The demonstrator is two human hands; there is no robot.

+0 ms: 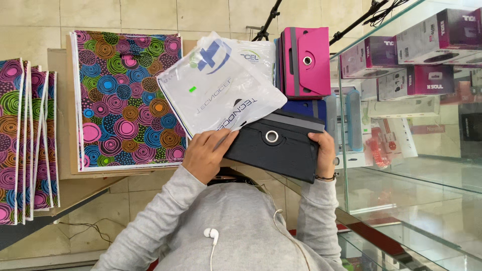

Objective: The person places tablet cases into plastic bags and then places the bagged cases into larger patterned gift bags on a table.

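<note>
A: Surface and room?
B: Brown cardboard-topped surface (59,75) over a beige tiled floor (150,15); glass display case (401,180) along one side.

A: Count the items.
B: One large patterned bag (125,100) lying flat on the surface; a fanned stack of like bags (25,140), at least four edges visible. Two white plastic bags (221,90), overlapping. One black tablet case (278,145), one pink case (306,60), one blue case (306,108) partly hidden. One white earbud (212,233) hanging on a grey sweater.

A: Containers?
B: The display case holds several boxed goods (416,45) on its shelves; exact number unclear.

A: Hands?
B: Left hand (206,153): fingers curled around the black case's edge where the white bag meets it. Right hand (325,150): fingers closed on the opposite edge. The case is held between them, above the surface's edge.
</note>
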